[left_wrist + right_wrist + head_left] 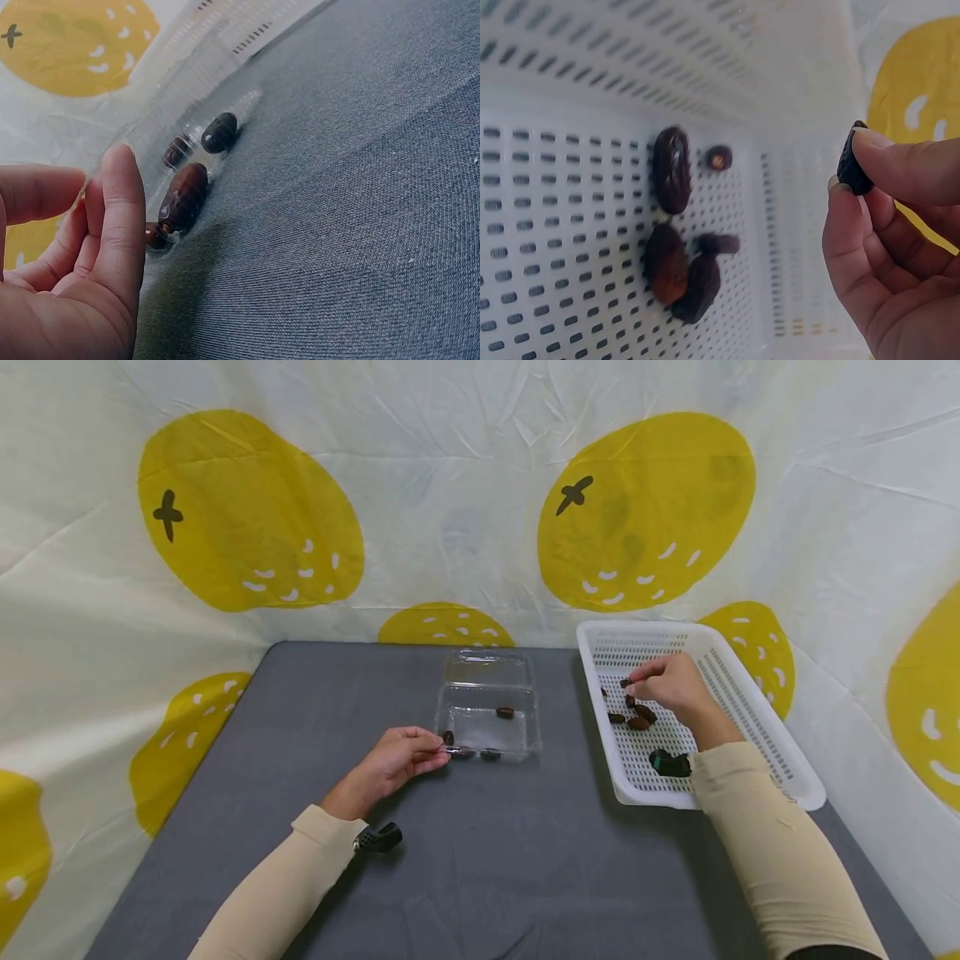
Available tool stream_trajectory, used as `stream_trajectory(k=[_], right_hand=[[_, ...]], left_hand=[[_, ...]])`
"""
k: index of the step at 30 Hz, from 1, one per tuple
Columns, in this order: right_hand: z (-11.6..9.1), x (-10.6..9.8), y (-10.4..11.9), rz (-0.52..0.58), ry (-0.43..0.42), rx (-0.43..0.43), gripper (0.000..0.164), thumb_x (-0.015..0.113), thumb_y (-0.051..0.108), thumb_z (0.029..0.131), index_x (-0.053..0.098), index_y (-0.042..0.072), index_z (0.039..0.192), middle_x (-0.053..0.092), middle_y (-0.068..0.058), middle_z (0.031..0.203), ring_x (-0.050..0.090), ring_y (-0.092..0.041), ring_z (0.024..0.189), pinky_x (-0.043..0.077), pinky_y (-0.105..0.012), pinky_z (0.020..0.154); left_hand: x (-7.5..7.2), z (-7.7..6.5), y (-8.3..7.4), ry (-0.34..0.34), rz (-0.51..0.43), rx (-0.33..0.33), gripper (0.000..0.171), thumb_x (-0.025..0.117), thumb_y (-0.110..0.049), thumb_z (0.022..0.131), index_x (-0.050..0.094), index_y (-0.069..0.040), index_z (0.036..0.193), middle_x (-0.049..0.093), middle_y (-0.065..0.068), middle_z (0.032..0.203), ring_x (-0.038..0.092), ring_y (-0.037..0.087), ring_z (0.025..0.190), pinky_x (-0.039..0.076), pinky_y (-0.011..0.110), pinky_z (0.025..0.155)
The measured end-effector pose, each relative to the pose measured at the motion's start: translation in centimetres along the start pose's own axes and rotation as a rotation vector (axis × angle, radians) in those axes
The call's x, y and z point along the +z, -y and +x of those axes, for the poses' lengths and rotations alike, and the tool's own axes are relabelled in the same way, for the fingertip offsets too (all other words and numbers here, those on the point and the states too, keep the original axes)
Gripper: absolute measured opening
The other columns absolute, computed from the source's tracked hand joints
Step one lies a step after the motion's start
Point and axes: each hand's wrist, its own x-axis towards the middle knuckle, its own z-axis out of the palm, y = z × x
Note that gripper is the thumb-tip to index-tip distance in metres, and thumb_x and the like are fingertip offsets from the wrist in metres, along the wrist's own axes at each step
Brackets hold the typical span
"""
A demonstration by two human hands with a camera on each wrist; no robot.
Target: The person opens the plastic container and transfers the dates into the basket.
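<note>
My right hand (678, 689) is over the white perforated basket (708, 639), pinching a dark date (853, 163) between thumb and fingertips. Several more dates lie on the basket floor, among them a long glossy one (672, 169) and a reddish-brown one (667, 262). To the left, my left hand (397, 760) pinches the near left edge of a clear plastic box (480, 725) with its lid (489, 668) folded back. Inside the box are several dates, one (506, 712) towards the back right and a larger brown one (184, 197) along the near side.
A dark grey cloth (480, 868) covers the table. Behind it hangs a white curtain (450, 485) with yellow fruit prints, which also runs along both sides. The basket stands at the table's right side, its raised walls around the dates. Black cameras (378, 837) are strapped at both wrists.
</note>
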Motion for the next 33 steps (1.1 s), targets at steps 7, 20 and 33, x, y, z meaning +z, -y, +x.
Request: stream_trajectory(k=[7,20,33], right_hand=[[1.4,0.6,-1.5,-0.058,-0.027,0.026,0.033,0.079,0.018,0.091,0.075,-0.003,0.116,0.071,-0.026,0.119,0.061,-0.035,0.104,0.054,-0.035,0.082],[3.7,2.0,-2.6,-0.098,-0.064,0.06,0.029,0.085,0.015,0.085,0.075,-0.005,0.104,0.078,-0.017,0.092,0.073,-0.014,0.069,0.064,-0.031,0.067],[4.5,2.9,-2.7,-0.172,-0.029,0.049,0.022,0.085,0.012,0.084,0.077,-0.006,0.094,0.075,-0.01,0.076,0.068,-0.011,0.061,0.059,-0.024,0.055]], left_hand=[[-0.1,0.1,0.1,-0.002,0.005,0.006,0.006,0.063,0.007,0.098,0.069,0.006,0.1,0.074,0.01,0.089,0.076,0.016,0.079,0.067,0.027,0.075],[-0.1,0.1,0.2,-0.016,0.023,0.001,0.008,0.063,0.007,0.098,0.069,0.008,0.103,0.073,0.009,0.088,0.075,0.016,0.08,0.067,0.027,0.075],[-0.2,0.1,0.3,0.004,0.018,0.006,0.012,0.067,0.003,0.098,0.067,0.011,0.106,0.073,0.01,0.088,0.076,0.016,0.08,0.067,0.027,0.076]])
